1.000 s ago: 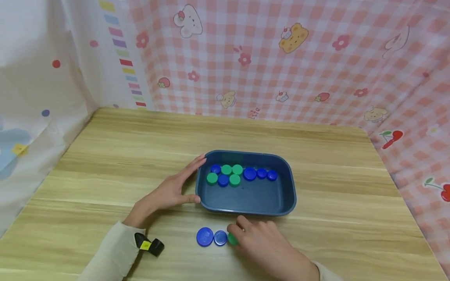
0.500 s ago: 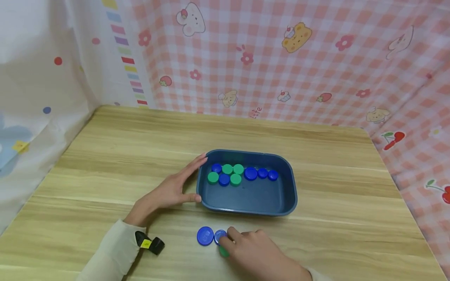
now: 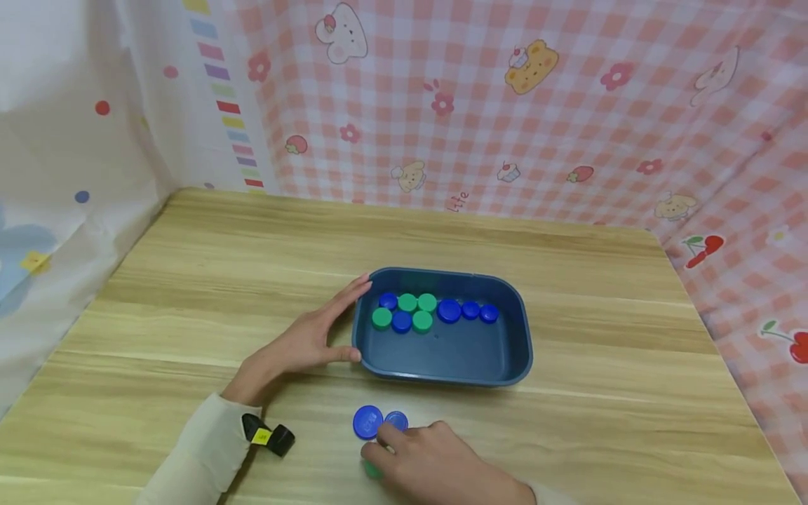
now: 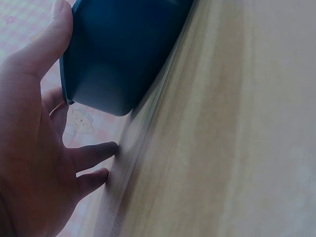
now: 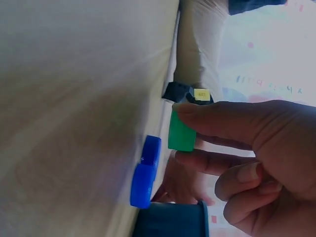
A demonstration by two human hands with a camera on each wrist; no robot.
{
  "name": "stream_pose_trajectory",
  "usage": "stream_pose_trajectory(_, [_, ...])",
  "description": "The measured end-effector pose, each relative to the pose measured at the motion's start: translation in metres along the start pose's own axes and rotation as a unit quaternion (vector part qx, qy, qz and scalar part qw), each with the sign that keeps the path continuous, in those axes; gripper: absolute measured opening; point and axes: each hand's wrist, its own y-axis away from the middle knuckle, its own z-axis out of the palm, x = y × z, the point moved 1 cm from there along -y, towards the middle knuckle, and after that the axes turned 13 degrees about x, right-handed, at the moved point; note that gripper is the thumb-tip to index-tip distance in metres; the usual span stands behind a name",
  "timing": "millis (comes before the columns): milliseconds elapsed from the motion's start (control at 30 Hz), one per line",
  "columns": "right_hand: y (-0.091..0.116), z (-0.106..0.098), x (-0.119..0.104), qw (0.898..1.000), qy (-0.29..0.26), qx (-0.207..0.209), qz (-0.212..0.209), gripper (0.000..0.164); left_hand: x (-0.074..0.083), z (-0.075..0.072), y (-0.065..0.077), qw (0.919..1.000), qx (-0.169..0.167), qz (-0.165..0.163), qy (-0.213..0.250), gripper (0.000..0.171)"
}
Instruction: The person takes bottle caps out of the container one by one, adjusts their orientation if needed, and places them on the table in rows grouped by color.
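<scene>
In the head view my left hand [image 3: 304,345] rests against the left end of a dark blue rectangular tray [image 3: 467,361], thumb and fingers spread along its rim. The left wrist view shows the thumb on the tray's wall and two lower fingers pointing down by the tabletop. My right hand [image 3: 435,463] pinches a green bottle cap [image 5: 181,131] between thumb and forefinger, its other fingers curled. Just beyond it lie a larger blue bottle cap [image 3: 368,422] and a smaller blue bottle cap [image 3: 396,421], side by side; the hand partly covers the smaller one.
Inside the tray several green caps [image 3: 422,322] and blue caps [image 3: 449,311] sit in rows toward the back. The wooden table [image 3: 606,315] backs onto a pink checked cloth [image 3: 467,126]. A black strap device [image 3: 268,436] is on the left wrist.
My right hand has taken the green cap from the right end of the row and moved it left and toward the front edge. The left hand stays by the tray.
</scene>
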Motion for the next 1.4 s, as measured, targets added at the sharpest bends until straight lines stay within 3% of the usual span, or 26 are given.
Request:
stream_pose_trajectory(167, [-0.003,0.007,-0.001,1.000,-0.014,-0.003,-0.010,0.046,0.000,-0.001,0.000,1.0000,0.000,-0.001,0.000,0.098])
stream_pose_trajectory(533, [-0.005,0.015,0.002,0.995,-0.075,-0.061,0.010,0.038,0.000,0.000,-0.001,1.0000,-0.004,0.002,0.001,0.099])
stream_pose_trajectory(933, [-0.010,0.017,0.001,0.997,-0.056,-0.049,-0.006,0.036,0.000,0.000,0.000,1.0000,-0.003,-0.004,0.004,0.099])
stream_pose_trajectory(1400, [-0.010,0.017,0.003,0.996,-0.077,-0.037,-0.009,0.040,0.000,0.001,0.000,1.0000,-0.002,-0.006,0.003,0.099])
